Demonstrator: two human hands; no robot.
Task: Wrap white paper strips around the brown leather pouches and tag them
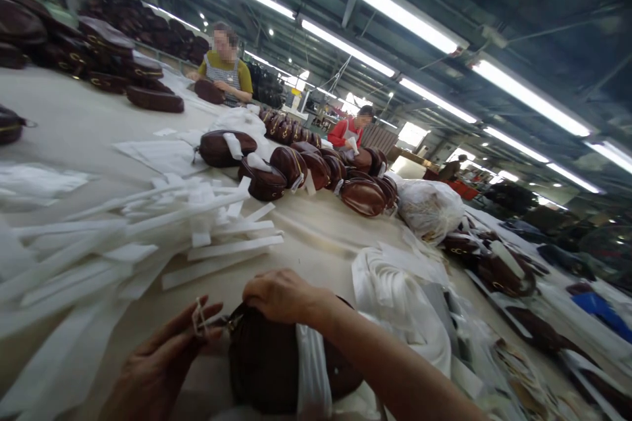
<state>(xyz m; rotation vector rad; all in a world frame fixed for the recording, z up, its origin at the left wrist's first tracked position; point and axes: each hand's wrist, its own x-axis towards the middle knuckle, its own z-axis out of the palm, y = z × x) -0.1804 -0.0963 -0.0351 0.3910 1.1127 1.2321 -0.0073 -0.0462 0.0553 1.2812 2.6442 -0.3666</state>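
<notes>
A dark brown handbag [264,362] lies in front of me at the bottom of the view, with a white strip [313,368] wrapped over it. My right hand [281,293] is closed on the bag's upper left edge, its forearm crossing over the bag. At the bag's left end, my left hand [170,342] pinches a small pale rectangular loop [200,317] between thumb and fingers. A dark tab with a bit of metal [230,323] sticks out from the bag toward that hand. The bag's lower part runs out of view.
Loose white strips [217,253] are heaped on the left of the table [306,240]. Several brown bags [365,194] stand in rows ahead, near a plastic-wrapped bundle [429,207]. White folded material [395,302] lies to the right. Co-workers [230,72] work across the table.
</notes>
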